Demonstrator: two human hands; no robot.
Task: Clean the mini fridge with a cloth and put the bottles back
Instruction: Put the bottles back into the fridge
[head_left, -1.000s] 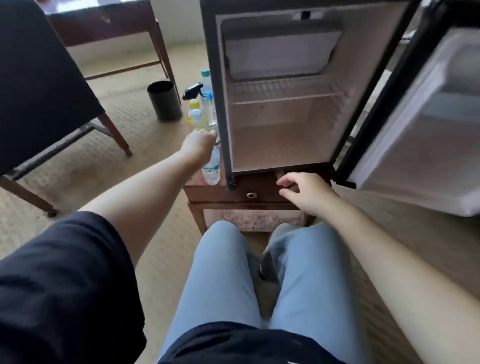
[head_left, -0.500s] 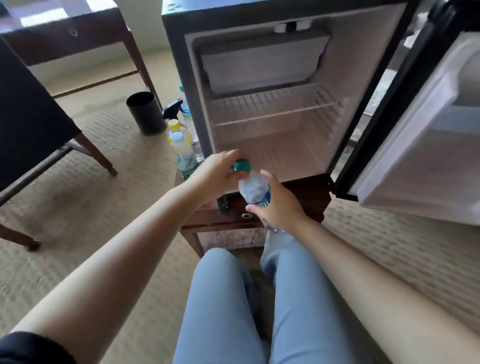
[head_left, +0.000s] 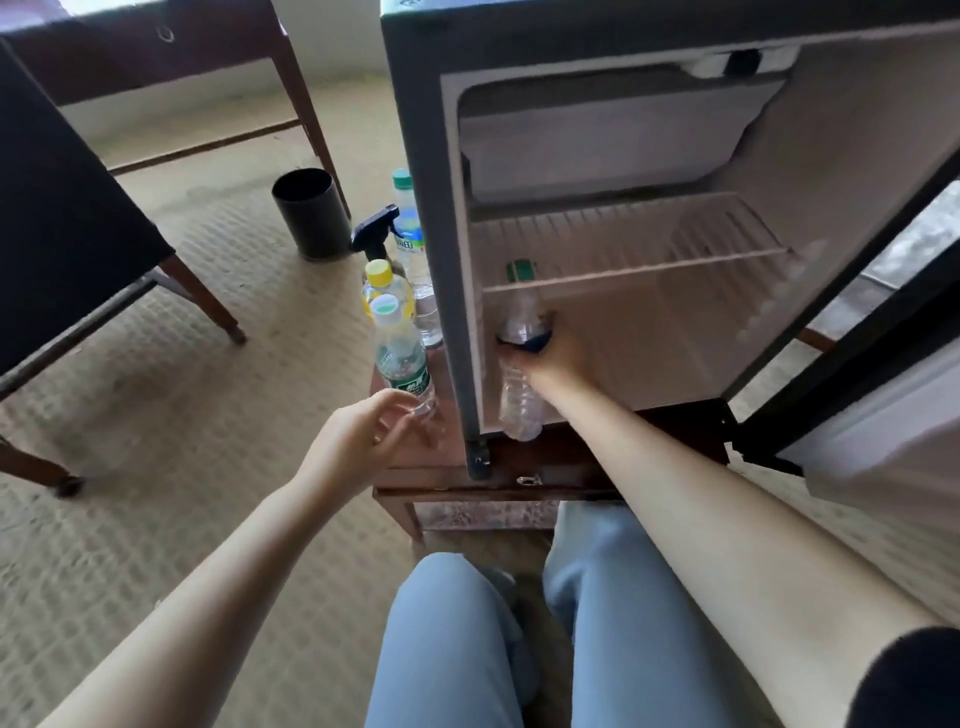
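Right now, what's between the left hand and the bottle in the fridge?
Head view: the fridge's side wall separates the left hand from the bottle the right hand grips.

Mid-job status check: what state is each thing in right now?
Mini fridge: door open.
Wire shelf: bare.
Green-capped bottle: upright, capped, inside the fridge by its left wall.
Right hand: grip round the green-capped bottle.
Pale-capped bottle: standing, capped, outside the fridge.
Left hand: at the pale-capped bottle's base, contact unclear.
Yellow-capped bottle: standing, capped.
Spray bottle: standing.
Waste bin: upright.
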